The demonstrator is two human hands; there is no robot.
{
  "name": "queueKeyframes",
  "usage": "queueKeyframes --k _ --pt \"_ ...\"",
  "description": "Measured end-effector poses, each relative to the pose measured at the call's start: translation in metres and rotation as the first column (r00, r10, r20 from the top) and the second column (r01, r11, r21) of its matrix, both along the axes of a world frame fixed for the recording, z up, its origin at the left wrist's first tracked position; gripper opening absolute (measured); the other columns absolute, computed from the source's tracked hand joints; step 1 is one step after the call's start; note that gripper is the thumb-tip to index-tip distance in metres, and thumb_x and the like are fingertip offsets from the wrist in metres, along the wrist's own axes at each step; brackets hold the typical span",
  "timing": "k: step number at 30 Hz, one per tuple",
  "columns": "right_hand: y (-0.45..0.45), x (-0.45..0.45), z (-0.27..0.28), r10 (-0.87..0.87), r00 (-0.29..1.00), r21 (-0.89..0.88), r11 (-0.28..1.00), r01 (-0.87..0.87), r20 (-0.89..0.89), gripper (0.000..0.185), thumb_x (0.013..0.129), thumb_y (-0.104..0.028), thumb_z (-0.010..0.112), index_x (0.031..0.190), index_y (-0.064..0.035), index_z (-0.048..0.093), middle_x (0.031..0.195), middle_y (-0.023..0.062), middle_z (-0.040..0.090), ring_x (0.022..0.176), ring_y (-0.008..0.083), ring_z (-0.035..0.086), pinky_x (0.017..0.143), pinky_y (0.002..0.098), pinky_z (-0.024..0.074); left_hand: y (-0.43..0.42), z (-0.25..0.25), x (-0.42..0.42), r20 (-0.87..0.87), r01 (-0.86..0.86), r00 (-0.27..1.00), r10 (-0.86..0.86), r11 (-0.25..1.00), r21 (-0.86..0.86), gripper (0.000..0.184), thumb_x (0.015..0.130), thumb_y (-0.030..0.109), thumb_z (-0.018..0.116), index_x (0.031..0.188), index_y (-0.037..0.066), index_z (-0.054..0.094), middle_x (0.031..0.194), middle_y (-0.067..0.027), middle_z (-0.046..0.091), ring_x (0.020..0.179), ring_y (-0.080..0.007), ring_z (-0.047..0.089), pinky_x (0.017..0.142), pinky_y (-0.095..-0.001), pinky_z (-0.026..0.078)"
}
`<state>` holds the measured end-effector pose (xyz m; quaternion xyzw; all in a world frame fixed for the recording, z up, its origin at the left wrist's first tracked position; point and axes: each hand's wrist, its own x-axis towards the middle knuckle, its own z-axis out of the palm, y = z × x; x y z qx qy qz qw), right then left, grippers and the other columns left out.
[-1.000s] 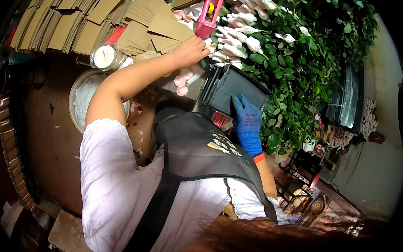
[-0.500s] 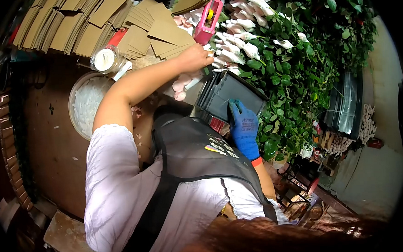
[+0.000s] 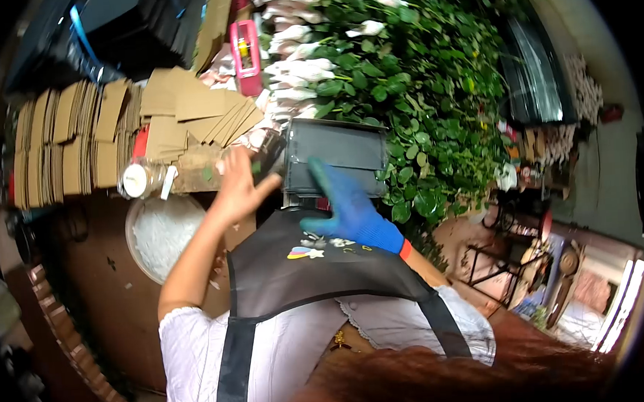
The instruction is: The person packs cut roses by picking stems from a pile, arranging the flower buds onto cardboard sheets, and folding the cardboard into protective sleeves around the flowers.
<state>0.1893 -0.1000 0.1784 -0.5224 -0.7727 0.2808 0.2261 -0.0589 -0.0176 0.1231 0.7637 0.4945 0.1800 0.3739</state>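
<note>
My left hand [image 3: 241, 187] is bare and held over the table's near edge, its fingers apart and nothing in them. To its right stands a dark grey rectangular tray-like piece [image 3: 337, 152], tilted towards me. My right hand [image 3: 348, 208] wears a blue work glove with a greenish palm and fingers. Its fingers lie stretched over the lower part of the tray-like piece, with the thumb spread out to the left; whether they press on it I cannot tell. Just beyond lie flower buds in white net sleeves [image 3: 303, 71], their leafy green stems [image 3: 419, 106] heaped to the right.
Brown cardboard pieces [image 3: 75, 142] are stacked at the left, with loose ones fanned out beside them. A pink tape dispenser [image 3: 247, 65] lies behind. A clear jar [image 3: 138, 180] sits at the table edge, above a round tub [image 3: 131, 238] of white strips. Dark boxes [image 3: 131, 28] stand far left.
My left hand has drawn back from the sleeved buds towards me and spread its fingers. The gloved right hand has shifted left across the tray-like piece, thumb now out. The view has turned.
</note>
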Motion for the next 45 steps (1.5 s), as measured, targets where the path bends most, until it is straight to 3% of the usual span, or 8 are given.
queueKeyframes --k 4,8,11,13,17,20,26,45 --pt "-0.004 -0.005 -0.020 0.038 0.979 -0.179 0.981 -0.075 -0.201 0.125 0.068 -0.040 0.088 0.157 0.0021 0.011 0.150 0.0309 0.038 0.131 0.0475 0.047 0.109 0.0487 0.0405 -0.038 0.030 0.058 0.473 0.366 0.805 -0.359 0.927 0.081 0.093 0.092 0.044 0.069 0.148 -0.001 0.008 0.159 -0.0348 0.001 0.150 -0.0523 -0.002 0.120 -0.0597 0.009" --pt "-0.022 0.036 -0.004 -0.279 0.929 -0.160 0.956 0.245 -0.245 0.092 0.079 -0.016 0.073 0.156 -0.0047 0.025 0.137 0.0268 0.055 0.121 0.0403 0.059 0.101 0.0463 0.0475 0.008 0.035 0.088 -0.062 0.510 0.817 -0.574 0.668 0.542 0.108 0.079 0.065 0.071 0.148 -0.003 0.023 0.156 -0.0312 0.027 0.144 -0.0547 0.023 0.116 -0.0672 0.017" --pt "-0.047 0.082 -0.046 -0.589 0.642 -0.484 0.797 0.361 -0.491 0.080 0.082 -0.013 0.069 0.153 -0.0039 0.034 0.131 0.0193 0.060 0.117 0.0289 0.061 0.099 0.0399 0.0486 0.041 0.000 0.110 -0.268 0.676 0.730 -0.629 0.609 0.415 0.104 0.075 0.066 0.072 0.147 -0.001 0.037 0.157 -0.0225 0.032 0.146 -0.0401 0.032 0.121 -0.0508 0.024" --pt "-0.062 0.129 -0.118 -0.723 0.634 -0.285 0.690 0.665 -0.273 0.061 0.084 -0.003 0.063 0.142 -0.0027 0.044 0.117 0.0091 0.064 0.104 0.0190 0.062 0.094 0.0340 0.0500 0.042 -0.002 0.120 -0.273 0.681 0.725 -0.632 0.596 0.426 0.108 0.079 0.066 0.068 0.153 -0.001 0.028 0.159 -0.0228 0.029 0.147 -0.0367 0.031 0.121 -0.0499 0.024" --pt "-0.039 0.150 -0.108 -0.735 0.415 -0.449 0.665 0.597 -0.536 0.053 0.086 0.002 0.059 0.137 -0.0044 0.047 0.113 0.0059 0.064 0.098 0.0134 0.061 0.084 0.0288 0.0507 0.035 -0.005 0.129 -0.329 0.698 0.714 -0.618 0.590 0.407 0.103 0.085 0.067 0.060 0.153 -0.003 0.029 0.161 -0.0230 0.027 0.148 -0.0377 0.029 0.120 -0.0485 0.024" --pt "-0.050 0.138 -0.055 -0.714 0.492 -0.358 0.686 0.633 -0.497 0.057 0.084 -0.005 0.063 0.138 -0.0038 0.046 0.112 0.0106 0.066 0.098 0.0221 0.065 0.086 0.0331 0.0520 0.032 -0.006 0.128 -0.389 0.732 0.682 -0.620 0.569 0.375 0.096 0.090 0.064 0.055 0.152 -0.005 0.031 0.161 -0.0239 0.027 0.149 -0.0374 0.027 0.120 -0.0467 0.024" --pt "-0.087 0.115 -0.008 -0.464 0.763 -0.404 0.656 0.638 0.451 0.077 0.078 -0.026 0.063 0.146 -0.0011 0.038 0.125 0.0283 0.061 0.110 0.0434 0.062 0.096 0.0480 0.0498 0.028 -0.013 0.129 -0.438 0.741 0.672 -0.597 0.551 0.384 0.091 0.093 0.061 0.052 0.152 -0.005 0.032 0.162 -0.0229 0.026 0.151 -0.0356 0.023 0.122 -0.0463 0.020" --pt "-0.100 0.121 -0.049 -0.555 0.767 -0.278 0.719 0.637 0.323 0.066 0.088 -0.051 0.065 0.136 -0.0075 0.053 0.113 0.0214 0.068 0.099 0.0404 0.067 0.087 0.0491 0.0526 0.027 -0.015 0.129 -0.425 0.721 0.693 -0.583 0.554 0.416 0.088 0.094 0.059 0.054 0.153 -0.002 0.031 0.162 -0.0219 0.026 0.153 -0.0340 0.020 0.125 -0.0472 0.014"
